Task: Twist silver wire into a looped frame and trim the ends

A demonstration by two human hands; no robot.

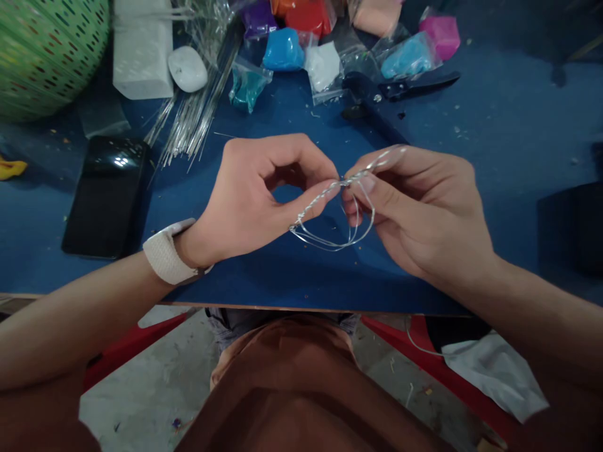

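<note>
Twisted silvery wire (315, 202) is held between my two hands above the blue table, with thin loops hanging below the twisted part. My left hand (268, 191), with a pale band at its wrist, pinches the twisted length between thumb and index finger. On the other side, my right hand (417, 210) grips the wire close to the left fingertips, its thumb pressed on the strands. A looped twisted end sticks out past the right thumb, toward the upper right. The fingertips of both hands nearly touch.
On the blue table (509, 119) lie a black phone (106, 198), loose straight wires (195, 119), a white block (142, 50), bagged colored clay (284, 50) and dark-handled pliers (377, 100). A green basket (51, 56) stands at the upper left. A dark box (570, 226) is at the right.
</note>
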